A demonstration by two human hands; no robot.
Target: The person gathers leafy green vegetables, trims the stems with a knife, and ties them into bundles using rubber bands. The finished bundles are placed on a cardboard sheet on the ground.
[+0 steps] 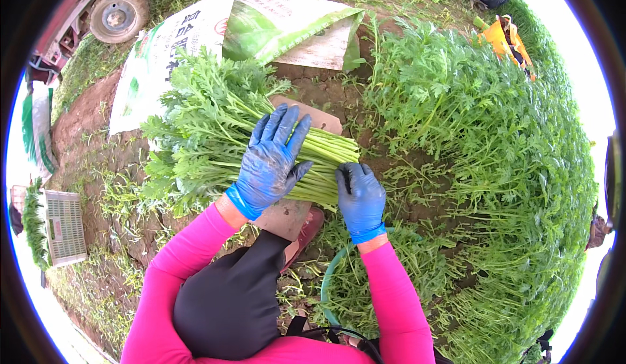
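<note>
A thick bunch of leafy greens (195, 153) with lobed leaves lies across a brown board (281, 217), its leaves to the left and its pale green stems to the right. My left hand (274, 161), in a soiled blue glove, rests spread on top of the stems. At the cut stem ends is my right hand (361, 195), also gloved in blue, with its fingers curled against them; whether it grips any stem cannot be told.
Printed white and green sacks (293, 29) lie beyond the bunch. Dense growing greens (513, 168) fill the right side. A green hoop (325, 285) is near my knees. A plastic crate (66, 227) stands at left, a vehicle wheel (119, 18) at upper left, an orange bag (503, 41) at upper right.
</note>
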